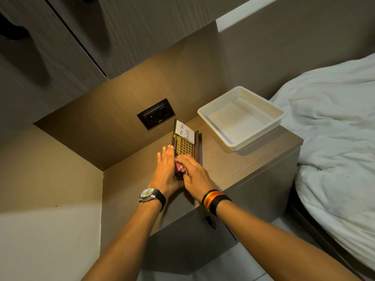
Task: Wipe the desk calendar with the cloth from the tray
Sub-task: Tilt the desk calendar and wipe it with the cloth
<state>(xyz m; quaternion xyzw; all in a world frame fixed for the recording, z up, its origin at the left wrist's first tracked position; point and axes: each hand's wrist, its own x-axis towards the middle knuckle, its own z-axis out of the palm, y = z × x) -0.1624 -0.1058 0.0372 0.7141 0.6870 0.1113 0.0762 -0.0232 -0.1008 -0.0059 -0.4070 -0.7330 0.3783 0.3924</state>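
Observation:
The desk calendar point(185, 144) stands on the bedside cabinet, a dark wooden frame with a gold date grid and a white "To Do List" note at its far end. My right hand point(193, 174) is closed around a bunched red and white cloth point(180, 166) and presses it against the calendar's near end. My left hand point(165, 169), fingers straight and together, lies flat against the calendar's left side. The near part of the calendar is hidden behind both hands. The white tray point(274, 112) sits empty at the back right of the cabinet top.
The wooden cabinet top point(243, 165) ends at a front edge near my wrists. A black wall socket point(155, 114) is behind the calendar. A bed with a white duvet point(334, 138) lies to the right. Cupboard doors hang above left.

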